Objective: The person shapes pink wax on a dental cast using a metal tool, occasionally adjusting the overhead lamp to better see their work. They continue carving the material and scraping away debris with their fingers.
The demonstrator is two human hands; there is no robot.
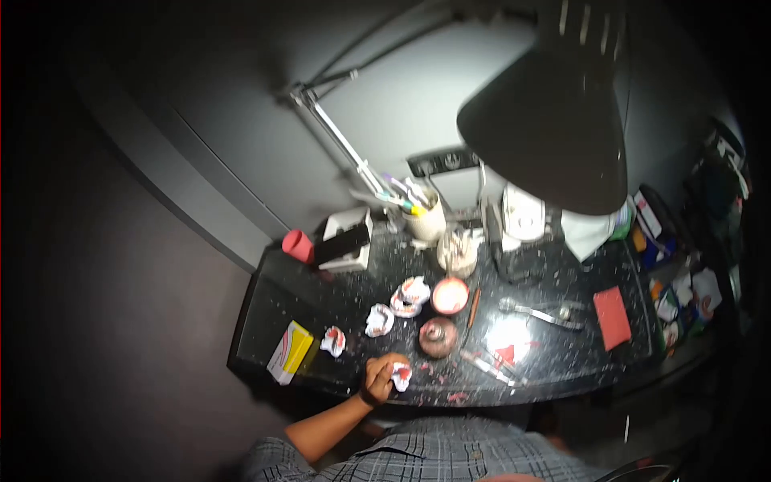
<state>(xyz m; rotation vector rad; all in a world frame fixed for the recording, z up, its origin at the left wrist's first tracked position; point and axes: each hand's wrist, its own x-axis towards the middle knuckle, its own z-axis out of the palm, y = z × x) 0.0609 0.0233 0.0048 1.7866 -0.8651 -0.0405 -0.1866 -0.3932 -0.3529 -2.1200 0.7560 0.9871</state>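
Observation:
My left hand [382, 376] is closed around a white dental cast [401, 379] with red wax on it, at the desk's front edge. Fingers and thumb wrap its left side, so part of the cast is hidden. Another dental cast with red wax [333, 341] lies to the left of the hand. Further back stand a cast [379, 320] and a pair of casts [410, 296] close together. To the right of the hand is a round pinkish-brown pot [438, 337], with a bowl of pink material [450, 296] behind it. My right hand is out of view.
A large black lamp shade [546, 128] hangs over the desk's right half. A yellow and white box [290, 352] lies at left. A red cup [298, 246], a tool holder [426, 218], metal tools [540, 314] and a red wax sheet [613, 318] are on the black desktop [297, 293].

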